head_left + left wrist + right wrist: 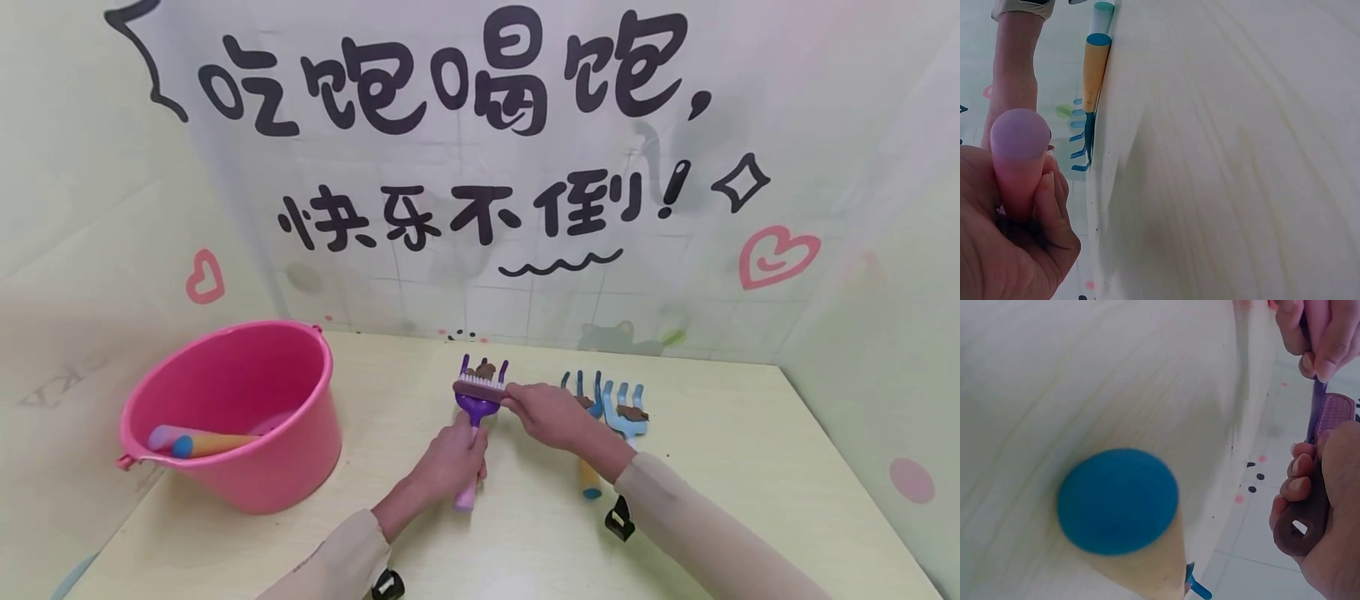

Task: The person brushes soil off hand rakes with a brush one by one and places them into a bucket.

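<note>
My left hand (453, 457) grips the pink handle (1020, 137) of a small purple hand rake (477, 408), its tines pointing toward the wall. In my right hand (551, 414) is a scrubbing brush (474, 390) with a brown handle (1305, 524), fingers wrapped around it in the right wrist view. The brush lies across the base of the tines, its white bristles facing the tine tips. Brown dirt-like clumps (486, 370) show among the tines, just beyond the bristles.
Right of my hands lie a dark blue rake (597, 407) with an orange handle (590, 479) and a light blue rake (633, 427), both with brown clumps. At left stands a pink bucket (315, 442) holding tools with lilac (167, 437) and orange handles (221, 445). A printed curtain hangs behind.
</note>
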`<move>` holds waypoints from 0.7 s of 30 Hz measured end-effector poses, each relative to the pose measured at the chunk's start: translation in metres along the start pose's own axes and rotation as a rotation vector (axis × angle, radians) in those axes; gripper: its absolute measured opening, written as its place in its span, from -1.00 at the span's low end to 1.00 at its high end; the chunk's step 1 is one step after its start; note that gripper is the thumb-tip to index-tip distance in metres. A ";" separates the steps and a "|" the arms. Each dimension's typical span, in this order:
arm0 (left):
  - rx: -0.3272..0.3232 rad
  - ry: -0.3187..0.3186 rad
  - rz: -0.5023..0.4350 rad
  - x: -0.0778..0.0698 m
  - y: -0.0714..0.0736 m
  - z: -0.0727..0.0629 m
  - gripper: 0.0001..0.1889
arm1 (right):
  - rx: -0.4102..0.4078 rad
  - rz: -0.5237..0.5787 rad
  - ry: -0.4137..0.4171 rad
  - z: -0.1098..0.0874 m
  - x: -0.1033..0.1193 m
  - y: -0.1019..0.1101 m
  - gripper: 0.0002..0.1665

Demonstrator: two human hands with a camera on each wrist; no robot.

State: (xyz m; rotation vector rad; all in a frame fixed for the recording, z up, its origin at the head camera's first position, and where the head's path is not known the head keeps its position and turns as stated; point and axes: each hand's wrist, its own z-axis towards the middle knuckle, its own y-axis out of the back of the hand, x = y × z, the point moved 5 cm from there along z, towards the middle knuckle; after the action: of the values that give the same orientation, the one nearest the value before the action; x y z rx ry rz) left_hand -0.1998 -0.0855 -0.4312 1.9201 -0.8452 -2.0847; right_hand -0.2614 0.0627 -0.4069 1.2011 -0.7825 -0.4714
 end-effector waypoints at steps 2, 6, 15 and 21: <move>-0.003 0.001 0.005 0.000 -0.001 0.000 -0.78 | 0.027 -0.011 -0.027 0.000 -0.002 -0.003 -0.73; -0.022 0.001 0.023 0.000 0.000 0.000 -0.84 | 0.054 -0.030 -0.055 0.001 -0.003 -0.004 -0.73; -0.081 0.003 0.043 0.002 0.004 0.001 -0.87 | 0.051 -0.041 -0.080 0.006 -0.002 0.004 -0.71; -0.075 0.000 0.078 0.003 0.002 -0.002 -0.86 | 0.016 -0.045 -0.125 0.008 -0.011 0.008 -0.74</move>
State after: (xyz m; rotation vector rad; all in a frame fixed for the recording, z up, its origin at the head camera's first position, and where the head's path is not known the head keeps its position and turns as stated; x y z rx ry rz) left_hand -0.1991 -0.0889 -0.4323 1.8192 -0.8159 -2.0417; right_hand -0.2750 0.0676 -0.4016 1.2151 -0.8688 -0.5829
